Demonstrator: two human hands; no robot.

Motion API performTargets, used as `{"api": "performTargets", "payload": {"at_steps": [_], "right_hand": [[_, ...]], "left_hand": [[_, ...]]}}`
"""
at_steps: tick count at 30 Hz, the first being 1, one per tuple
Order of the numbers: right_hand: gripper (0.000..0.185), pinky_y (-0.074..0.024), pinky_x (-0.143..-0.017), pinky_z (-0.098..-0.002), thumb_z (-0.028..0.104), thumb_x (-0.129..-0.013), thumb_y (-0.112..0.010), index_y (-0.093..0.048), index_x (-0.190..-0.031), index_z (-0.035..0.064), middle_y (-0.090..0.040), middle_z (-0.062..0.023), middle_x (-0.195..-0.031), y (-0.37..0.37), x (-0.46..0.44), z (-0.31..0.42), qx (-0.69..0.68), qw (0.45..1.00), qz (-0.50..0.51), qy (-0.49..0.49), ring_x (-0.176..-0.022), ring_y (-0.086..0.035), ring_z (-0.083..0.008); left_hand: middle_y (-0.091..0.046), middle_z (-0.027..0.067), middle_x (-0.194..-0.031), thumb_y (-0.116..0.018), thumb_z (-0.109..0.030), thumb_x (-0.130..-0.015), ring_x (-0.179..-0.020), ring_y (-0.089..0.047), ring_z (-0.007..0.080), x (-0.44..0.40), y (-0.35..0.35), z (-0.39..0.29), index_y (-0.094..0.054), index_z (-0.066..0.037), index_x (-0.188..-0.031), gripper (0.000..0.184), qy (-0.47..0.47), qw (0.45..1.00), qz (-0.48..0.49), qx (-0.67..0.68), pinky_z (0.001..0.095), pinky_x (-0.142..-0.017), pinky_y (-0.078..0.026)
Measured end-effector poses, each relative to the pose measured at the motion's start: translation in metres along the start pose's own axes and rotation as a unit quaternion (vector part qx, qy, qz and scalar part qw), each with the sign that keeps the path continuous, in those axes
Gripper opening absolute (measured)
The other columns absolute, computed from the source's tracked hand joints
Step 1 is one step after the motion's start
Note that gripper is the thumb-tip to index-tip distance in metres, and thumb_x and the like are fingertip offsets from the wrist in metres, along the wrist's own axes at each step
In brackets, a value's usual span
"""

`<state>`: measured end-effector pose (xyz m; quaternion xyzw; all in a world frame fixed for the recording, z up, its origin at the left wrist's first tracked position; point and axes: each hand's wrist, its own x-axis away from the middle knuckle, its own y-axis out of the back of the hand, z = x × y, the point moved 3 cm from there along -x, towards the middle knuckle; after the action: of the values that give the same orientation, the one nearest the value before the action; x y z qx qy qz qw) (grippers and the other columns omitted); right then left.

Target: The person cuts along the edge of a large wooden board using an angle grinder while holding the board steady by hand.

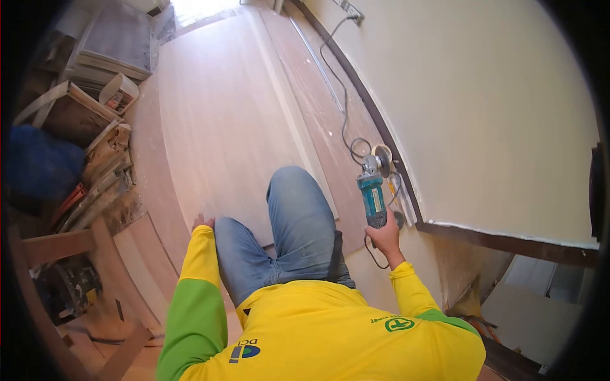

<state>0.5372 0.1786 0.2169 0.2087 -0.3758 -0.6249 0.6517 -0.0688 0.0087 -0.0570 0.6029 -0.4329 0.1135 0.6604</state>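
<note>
My right hand is wrapped around the rear body of a teal angle grinder, its disc end pointing away from me beside the wall. A dark cord trails back from the grinder under my wrist. My left hand rests by my left knee at the near left edge of a large pale wooden panel, with its fingers stretched out and nothing visible in them. My knees are on or over the near part of this panel, which lies flat on the floor.
A black cable runs along the wall to a power strip. A thin metal strip lies right of the panel. On the left are a white bucket, wood scraps, a blue bag and a dark machine.
</note>
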Motion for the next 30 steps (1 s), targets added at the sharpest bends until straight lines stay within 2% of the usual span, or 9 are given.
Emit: {"api": "performTargets", "payload": {"at_steps": [5, 9, 11, 12, 14, 21, 23, 26, 30], "right_hand": [[0.081, -0.0552, -0.087, -0.0428, 0.025, -0.067, -0.081, -0.051, -0.139, 0.0064, -0.07, -0.0211, -0.112, -0.014, -0.035, 0.051, 0.023, 0.999, 0.02, 0.015, -0.1, -0.07, -0.038], [0.08, -0.0553, -0.087, -0.041, 0.025, -0.068, -0.081, -0.051, -0.139, 0.0046, -0.07, -0.0198, -0.11, -0.063, -0.108, 0.086, 0.004, 0.996, 0.033, 0.08, -0.099, -0.071, -0.0347], [0.08, -0.0553, -0.087, -0.0406, 0.025, -0.068, -0.081, -0.051, -0.139, 0.0047, -0.07, -0.0198, -0.11, -0.092, -0.159, 0.119, -0.013, 0.993, 0.057, 0.098, -0.099, -0.071, -0.0341], [0.079, -0.0553, -0.087, -0.0402, 0.024, -0.069, -0.081, -0.05, -0.139, 0.0048, -0.07, -0.0198, -0.11, -0.108, -0.18, 0.136, -0.032, 0.991, 0.076, 0.102, -0.099, -0.071, -0.0334], [0.077, -0.0553, -0.087, -0.0401, 0.022, -0.07, -0.08, -0.051, -0.139, 0.0054, -0.07, -0.0201, -0.11, -0.142, -0.223, 0.168, -0.024, 0.991, 0.1, 0.082, -0.099, -0.071, -0.0347], [0.074, -0.0556, -0.085, -0.0421, 0.022, -0.071, -0.078, -0.051, -0.138, 0.0085, -0.07, -0.0202, -0.11, -0.258, -0.366, 0.27, -0.11, 0.986, 0.054, 0.112, -0.098, -0.07, -0.0389], [0.073, -0.0557, -0.085, -0.0427, 0.022, -0.072, -0.078, -0.051, -0.138, 0.0091, -0.071, -0.0201, -0.109, -0.286, -0.408, 0.294, -0.111, 0.986, 0.048, 0.114, -0.098, -0.07, -0.0398], [0.07, -0.0559, -0.083, -0.0443, 0.023, -0.072, -0.076, -0.051, -0.137, 0.0099, -0.071, -0.0198, -0.107, -0.323, -0.471, 0.332, -0.1, 0.985, 0.04, 0.131, -0.096, -0.069, -0.042], [0.067, -0.0558, -0.081, -0.0456, 0.026, -0.073, -0.075, -0.052, -0.134, 0.0108, -0.071, -0.0205, -0.104, -0.367, -0.554, 0.383, -0.088, 0.984, 0.064, 0.143, -0.094, -0.069, -0.0425]], "left_hand": [[-0.022, 0.0194, -0.167, -0.083, -0.061, -0.071, -0.144, -0.04, 0.042, -0.013, 0.029, -0.087, -0.031, -0.019, -0.16, 0.111, -0.053, 0.998, 0.012, -0.035, 0.0475, -0.119, -0.036], [-0.015, 0.0213, -0.168, -0.084, -0.064, -0.068, -0.15, -0.03, 0.0421, -0.008, 0.067, -0.164, -0.025, -0.018, -0.162, 0.121, -0.028, 0.998, 0.052, -0.007, 0.0438, -0.122, -0.031], [-0.01, 0.0177, -0.17, -0.088, -0.061, -0.066, -0.152, -0.024, 0.0431, -0.016, 0.078, -0.192, -0.019, -0.02, -0.163, 0.126, -0.003, 0.998, 0.056, -0.015, 0.0527, -0.122, -0.03], [-0.01, 0.0177, -0.17, -0.088, -0.061, -0.066, -0.152, -0.024, 0.0431, -0.022, 0.084, -0.205, -0.019, -0.02, -0.163, 0.126, 0.006, 0.998, 0.058, -0.017, 0.0527, -0.122, -0.03], [-0.002, 0.0123, -0.171, -0.088, -0.06, -0.065, -0.155, -0.013, 0.0404, -0.038, 0.097, -0.232, -0.014, -0.029, -0.164, 0.127, 0.01, 0.997, 0.071, -0.041, 0.0671, -0.115, -0.03], [0.004, 0.0169, -0.17, -0.09, -0.066, -0.056, -0.156, -0.003, 0.0438, -0.165, 0.179, -0.364, -0.002, -0.023, -0.164, 0.146, 0.025, 0.995, -0.003, -0.092, 0.07, -0.116, -0.024], [0.006, 0.0172, -0.17, -0.089, -0.073, -0.05, -0.155, 0.002, 0.0468, -0.19, 0.205, -0.402, 0.0, -0.023, -0.164, 0.153, 0.121, 0.992, -0.028, 0.019, 0.0724, -0.116, -0.021], [0.009, 0.0185, -0.17, -0.087, -0.077, -0.044, -0.154, 0.007, 0.0485, -0.204, 0.225, -0.433, 0.004, -0.023, -0.164, 0.16, 0.21, 0.974, -0.048, 0.075, 0.0744, -0.115, -0.018], [0.014, 0.021, -0.169, -0.09, -0.074, -0.043, -0.155, 0.01, 0.0475, -0.211, 0.225, -0.444, 0.01, -0.023, -0.163, 0.164, 0.248, 0.965, -0.045, 0.066, 0.0768, -0.113, -0.015]]}}
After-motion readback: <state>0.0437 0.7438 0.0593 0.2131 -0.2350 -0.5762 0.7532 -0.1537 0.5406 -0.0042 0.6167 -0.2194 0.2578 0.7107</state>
